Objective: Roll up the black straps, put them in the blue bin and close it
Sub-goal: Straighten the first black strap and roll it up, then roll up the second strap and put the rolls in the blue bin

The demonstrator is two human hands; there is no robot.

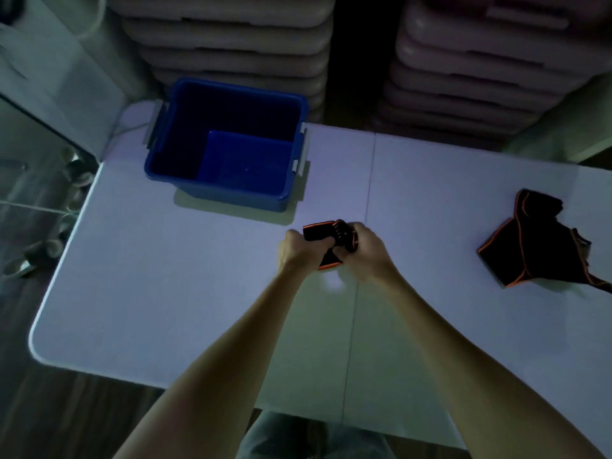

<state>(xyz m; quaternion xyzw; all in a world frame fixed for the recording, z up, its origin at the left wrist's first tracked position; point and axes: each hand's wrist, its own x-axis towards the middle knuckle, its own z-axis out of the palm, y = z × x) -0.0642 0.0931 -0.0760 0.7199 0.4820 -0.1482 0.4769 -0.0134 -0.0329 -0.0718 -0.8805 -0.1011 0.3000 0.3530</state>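
Two hands are gripping one black strap (323,238) with orange edging at the centre of the frame, just above the white bench (165,276). The left hand (296,251) is curling its fingers (326,242) around the strap's left portion; the right hand (366,248) is clasping the partly rolled end. A second black strap (536,243) is lying loose at the right of the frame, well apart. The blue bin (228,193) is standing open, lid off, at the upper left of centre
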